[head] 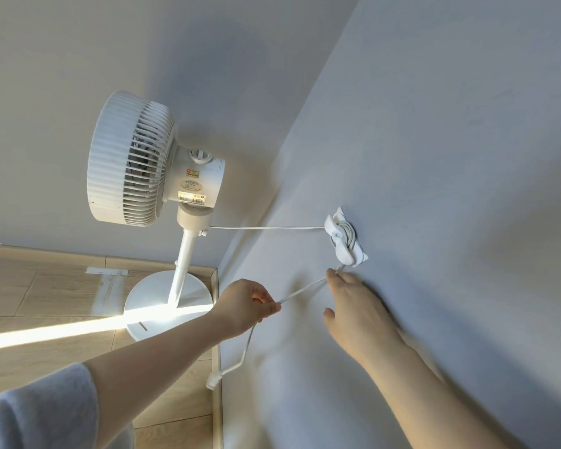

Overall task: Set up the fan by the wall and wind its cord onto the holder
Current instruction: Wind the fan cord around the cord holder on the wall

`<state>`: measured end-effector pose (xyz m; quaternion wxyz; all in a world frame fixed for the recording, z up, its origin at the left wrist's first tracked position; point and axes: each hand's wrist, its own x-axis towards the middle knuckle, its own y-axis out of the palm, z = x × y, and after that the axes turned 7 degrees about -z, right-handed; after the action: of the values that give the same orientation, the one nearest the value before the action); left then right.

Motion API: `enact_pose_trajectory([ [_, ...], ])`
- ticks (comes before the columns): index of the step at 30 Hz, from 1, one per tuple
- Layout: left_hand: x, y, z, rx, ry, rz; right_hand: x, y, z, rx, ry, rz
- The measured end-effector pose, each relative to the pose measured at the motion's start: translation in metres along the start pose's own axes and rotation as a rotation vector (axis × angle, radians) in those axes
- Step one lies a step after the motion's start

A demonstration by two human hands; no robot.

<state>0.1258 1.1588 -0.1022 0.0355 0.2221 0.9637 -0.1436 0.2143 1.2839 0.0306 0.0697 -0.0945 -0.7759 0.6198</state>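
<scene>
Left hand (245, 304) pinches cord (300, 291) taut below wall holder (342, 236), right hand (353, 303) fingertips on cord, grip unclear; plug (212, 381) dangles, fan (149, 163) in corner.

fans: 1, white fan (133, 160) at 10 o'clock
cords: 1, cord (266, 227)
holders: 1, holder (343, 238) at 3 o'clock
plugs: 1, plug (212, 381)
hands: 2, left hand (246, 304), right hand (353, 303)

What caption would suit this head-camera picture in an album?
Both hands, left and right, wind the fan cord onto its wall holder.
</scene>
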Motion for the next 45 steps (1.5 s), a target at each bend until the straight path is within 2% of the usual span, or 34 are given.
enact_pose_trajectory([
  [6, 0.031, -0.008, -0.001, 0.108, -0.001, -0.189, 0.008, -0.02, 0.005, 0.204, -0.024, -0.116],
  [12, 0.065, -0.017, -0.009, 0.082, 0.017, -0.182, 0.052, -0.038, 0.006, 0.291, -0.038, -0.213],
  [22, 0.1, -0.031, -0.03, 0.063, 0.163, -0.277, 0.138, -0.03, 0.025, -0.026, -0.152, 0.081],
  [31, 0.105, -0.039, -0.026, -0.001, 0.201, -0.238, 0.185, -0.028, 0.028, -0.115, -0.178, 0.328],
  [45, 0.108, -0.053, -0.007, -0.08, 0.095, -0.131, 0.199, -0.038, 0.004, -0.086, -0.126, 0.094],
])
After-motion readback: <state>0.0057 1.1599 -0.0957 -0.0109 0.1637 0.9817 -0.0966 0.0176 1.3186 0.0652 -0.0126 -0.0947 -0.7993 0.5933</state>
